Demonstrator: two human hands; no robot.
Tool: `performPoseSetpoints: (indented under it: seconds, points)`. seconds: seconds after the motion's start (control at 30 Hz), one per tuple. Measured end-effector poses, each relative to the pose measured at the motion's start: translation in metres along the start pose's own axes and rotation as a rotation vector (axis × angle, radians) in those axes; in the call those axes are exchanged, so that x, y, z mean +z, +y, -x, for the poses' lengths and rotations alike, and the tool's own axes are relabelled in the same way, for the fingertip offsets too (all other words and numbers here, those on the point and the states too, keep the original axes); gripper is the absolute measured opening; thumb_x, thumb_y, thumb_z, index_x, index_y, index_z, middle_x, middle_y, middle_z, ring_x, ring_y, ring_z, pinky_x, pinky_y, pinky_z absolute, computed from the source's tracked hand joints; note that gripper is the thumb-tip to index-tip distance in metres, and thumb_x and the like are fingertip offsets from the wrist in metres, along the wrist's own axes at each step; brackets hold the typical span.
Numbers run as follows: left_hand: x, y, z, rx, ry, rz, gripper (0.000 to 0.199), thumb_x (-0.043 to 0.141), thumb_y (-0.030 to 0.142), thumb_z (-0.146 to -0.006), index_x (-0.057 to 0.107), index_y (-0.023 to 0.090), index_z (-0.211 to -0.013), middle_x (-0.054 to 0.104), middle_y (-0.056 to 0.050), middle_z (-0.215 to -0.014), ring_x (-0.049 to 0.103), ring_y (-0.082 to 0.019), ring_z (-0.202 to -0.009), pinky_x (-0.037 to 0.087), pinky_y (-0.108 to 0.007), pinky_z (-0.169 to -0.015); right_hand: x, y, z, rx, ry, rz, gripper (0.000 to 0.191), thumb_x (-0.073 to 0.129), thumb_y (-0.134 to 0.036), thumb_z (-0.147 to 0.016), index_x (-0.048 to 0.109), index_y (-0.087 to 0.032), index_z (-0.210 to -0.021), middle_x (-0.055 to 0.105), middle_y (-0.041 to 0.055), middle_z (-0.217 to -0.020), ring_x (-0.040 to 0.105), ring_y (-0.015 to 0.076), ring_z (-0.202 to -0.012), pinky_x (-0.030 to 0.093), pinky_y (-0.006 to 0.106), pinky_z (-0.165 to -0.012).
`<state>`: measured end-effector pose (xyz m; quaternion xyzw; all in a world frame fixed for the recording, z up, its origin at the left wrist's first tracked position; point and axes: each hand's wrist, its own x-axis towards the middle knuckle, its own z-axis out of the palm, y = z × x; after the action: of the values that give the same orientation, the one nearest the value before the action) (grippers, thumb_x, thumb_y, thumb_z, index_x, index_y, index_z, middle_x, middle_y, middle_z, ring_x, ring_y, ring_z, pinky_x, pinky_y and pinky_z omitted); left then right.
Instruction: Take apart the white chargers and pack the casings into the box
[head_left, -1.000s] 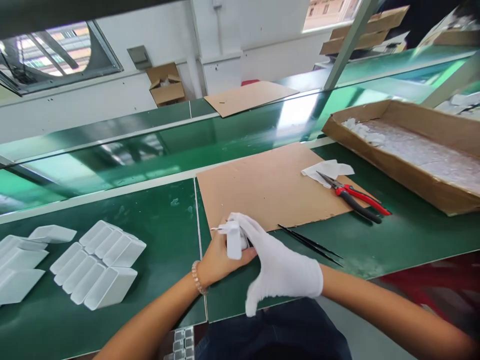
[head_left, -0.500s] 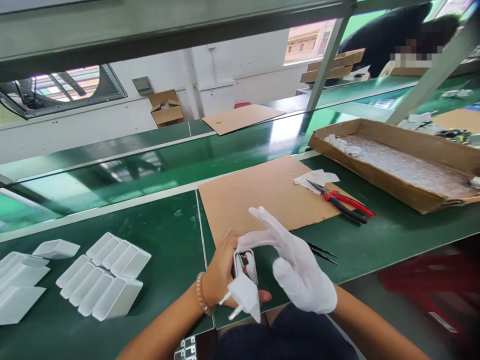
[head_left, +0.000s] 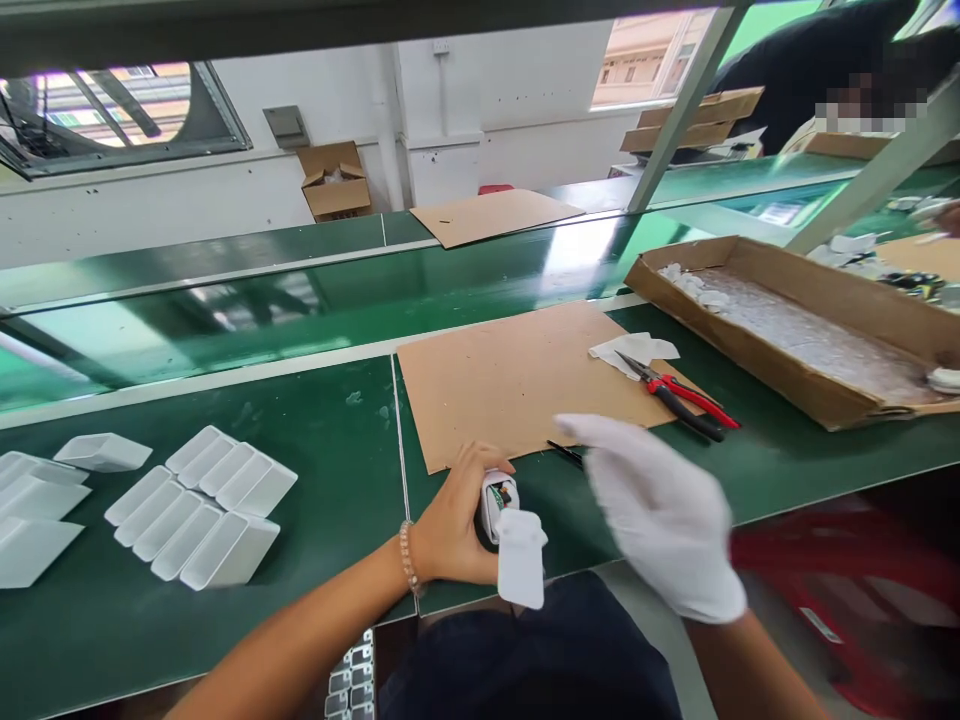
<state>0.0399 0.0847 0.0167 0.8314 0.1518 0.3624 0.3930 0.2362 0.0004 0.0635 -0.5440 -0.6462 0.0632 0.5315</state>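
My bare left hand [head_left: 461, 520] is wrapped around a white power adapter housing [head_left: 489, 505], its open end facing me. Inside the housing a small circuit board [head_left: 501, 492] shows. A white plug cover [head_left: 520, 570] hangs at the near side of that opening, its flat face towards me. My white-gloved right hand [head_left: 660, 515] is over the table to the right, apart from the adapter and somewhat blurred. Black tweezers [head_left: 566, 454] stick out to the left from beneath it; whether the fingers grip them is hidden.
A cardboard sheet [head_left: 510, 370] lies ahead, with red-and-black pliers [head_left: 686, 400] and white paper [head_left: 630, 348] at its right. Several white housings [head_left: 199, 510] stand at left. A shallow cardboard box [head_left: 847, 395] sits at right. A co-worker [head_left: 817, 60] bends over the far bench.
My right hand has moved right, away from the adapter, and now covers part of the tweezers. The plug cover has turned, showing its flat face. The view has shifted slightly.
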Motion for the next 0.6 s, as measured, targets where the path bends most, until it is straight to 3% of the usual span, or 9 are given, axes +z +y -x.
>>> performPoseSetpoints:
  seconds: [0.13,0.23,0.3,0.43,0.6]
  points:
    - [0.008,0.008,0.005,-0.297,0.066,0.258,0.048,0.046,0.061,-0.090,0.045,0.020,-0.115,0.051,-0.007,-0.103,0.051,-0.020,-0.091,0.045,-0.036,-0.083,0.038,0.011,0.038,-0.057,-0.171,0.088,0.046,0.054,-0.024,-0.094,0.048,-0.022,-0.139,0.056,0.0090,-0.138,0.055,0.0192,-0.127,0.050,0.032,-0.106]
    - [0.014,0.009,0.007,-0.420,0.139,0.321,0.051,0.025,0.062,-0.097,0.050,0.020,-0.112,0.054,-0.009,-0.109,0.051,-0.022,-0.105,0.041,-0.039,-0.098,0.056,0.008,0.054,-0.119,-0.166,0.214,0.061,0.060,-0.037,-0.091,0.039,-0.022,-0.146,0.047,0.0157,-0.144,0.053,0.0277,-0.129,0.054,0.040,-0.099]
    - [0.015,0.009,0.007,-0.515,0.193,0.332,0.051,0.026,0.061,-0.098,0.050,0.020,-0.118,0.056,-0.009,-0.113,0.051,-0.022,-0.110,0.038,-0.040,-0.103,0.065,0.004,0.056,-0.127,-0.165,0.319,0.061,0.061,-0.036,-0.091,0.039,-0.022,-0.146,0.048,0.0166,-0.143,0.056,0.0294,-0.124,0.057,0.041,-0.094]
    - [0.013,0.011,0.003,-0.614,0.244,0.400,0.053,0.038,0.061,-0.096,0.051,0.019,-0.126,0.060,-0.010,-0.116,0.054,-0.024,-0.110,0.040,-0.040,-0.102,0.073,-0.001,0.050,-0.111,-0.189,0.398,0.054,0.050,-0.011,-0.092,0.041,-0.021,-0.144,0.056,0.0127,-0.136,0.062,0.0247,-0.117,0.059,0.035,-0.088]
    - [-0.002,0.017,-0.004,-0.563,0.107,0.344,0.053,0.043,0.062,-0.093,0.060,0.016,-0.116,0.061,-0.009,-0.109,0.055,-0.022,-0.099,0.043,-0.037,-0.093,0.072,-0.001,0.045,-0.134,-0.156,0.489,0.049,0.051,-0.007,-0.088,0.049,-0.022,-0.135,0.060,0.0120,-0.128,0.069,0.0244,-0.101,0.062,0.033,-0.073]
